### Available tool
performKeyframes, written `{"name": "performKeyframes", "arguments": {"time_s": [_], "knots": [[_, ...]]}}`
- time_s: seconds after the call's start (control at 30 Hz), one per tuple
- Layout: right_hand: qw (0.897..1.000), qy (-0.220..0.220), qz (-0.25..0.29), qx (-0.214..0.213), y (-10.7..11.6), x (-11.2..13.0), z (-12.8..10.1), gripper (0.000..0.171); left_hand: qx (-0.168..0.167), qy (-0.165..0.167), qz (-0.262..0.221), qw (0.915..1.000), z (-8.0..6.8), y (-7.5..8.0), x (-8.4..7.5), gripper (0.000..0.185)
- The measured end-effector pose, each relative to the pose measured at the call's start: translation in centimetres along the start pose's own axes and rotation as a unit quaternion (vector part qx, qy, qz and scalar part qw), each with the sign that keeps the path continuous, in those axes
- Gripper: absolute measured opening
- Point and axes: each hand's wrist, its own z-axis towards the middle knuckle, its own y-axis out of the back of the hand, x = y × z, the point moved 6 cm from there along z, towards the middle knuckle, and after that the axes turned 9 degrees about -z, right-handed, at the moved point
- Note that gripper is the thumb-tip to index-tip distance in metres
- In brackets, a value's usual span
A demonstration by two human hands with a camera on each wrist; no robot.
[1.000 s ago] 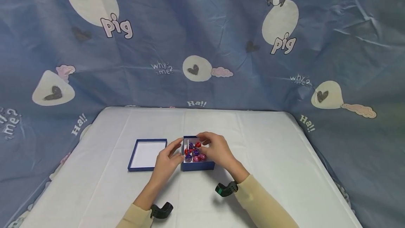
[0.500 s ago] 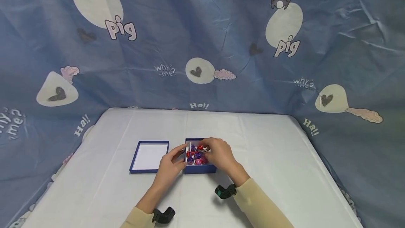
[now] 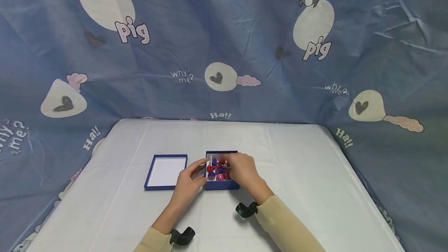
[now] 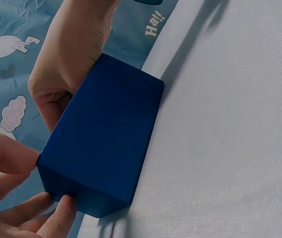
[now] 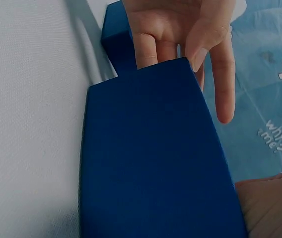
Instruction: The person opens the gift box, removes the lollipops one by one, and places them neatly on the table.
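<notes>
Seen from the head camera: a blue box (image 3: 222, 184) near the middle of a white table (image 3: 315, 189), filled with red, purple and pink wrapped candies (image 3: 217, 168) and a thin white stick (image 3: 211, 161) leaning along its left inner wall. Left hand (image 3: 189, 184) set against the box's left side, thumb and fingers spread and fairly straight, fingertips touching the wall; from the left wrist view, fingertips (image 4: 64, 207) pressed to a lower corner of the box (image 4: 101, 139). Right hand (image 3: 242, 170) draped over the box's right edge, fingers curled down among the candies; whether a candy is pinched cannot be told, the fingertips hidden behind the hand. From the right wrist view, only the box's dark outer wall (image 5: 151, 163) filling the frame, with the left hand's straight fingers (image 5: 220, 69) beyond it. Hands apart, one on each side of the box. Just left of the box, the blue lid (image 3: 166, 172), white inside facing up, lying flat and not touching it. Behind the table, a blue cloth backdrop (image 3: 224, 42) printed with pigs, hearts and words.
</notes>
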Motion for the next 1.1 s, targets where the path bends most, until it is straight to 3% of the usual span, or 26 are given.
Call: {"name": "performKeyframes", "arguments": {"time_s": [0.17,0.33,0.7,1.1], "knots": [[1.0,0.01,0.005,-0.013,0.3,-0.1,0.0,0.041,-0.005,0.0,0.001,1.0,0.9,0.4,2.1,0.061],[0.998,0.018,0.052,-0.023,0.5,-0.5,-0.2,0.04,-0.005,-0.006,-0.007,0.9999,1.4,0.8,3.4,0.061],[0.996,0.016,0.081,-0.035,1.0,-0.9,-0.3,0.035,-0.02,0.003,0.012,0.9997,1.3,0.7,3.7,0.06],[0.994,0.029,0.091,-0.056,1.7,-1.1,-0.5,0.021,-0.01,-0.002,0.027,0.9996,1.3,0.7,4.0,0.06]]}}
